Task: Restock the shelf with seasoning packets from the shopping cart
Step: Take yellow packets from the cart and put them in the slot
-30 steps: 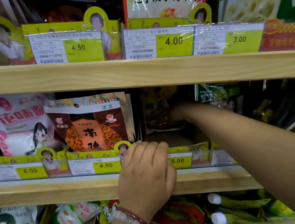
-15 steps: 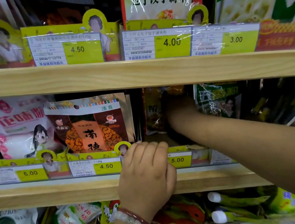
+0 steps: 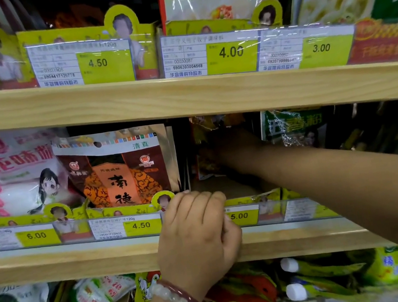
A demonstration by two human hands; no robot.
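A yellow seasoning packet (image 3: pixel 207 146) stands deep in the middle shelf (image 3: pixel 79 263), just right of the brown packet (image 3: pixel 122 171). The right hand (image 3: pixel 234 150) reaches to it in shadow; its grip cannot be told. The left hand (image 3: pixel 196 235) curls its fingers (image 3: pixel 196 201) over the shelf's front edge.

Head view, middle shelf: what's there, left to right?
White-and-pink packet → brown-and-orange packet → dark slot where the right hand reaches among yellow packets → green packet. The left hand grips the shelf edge below.
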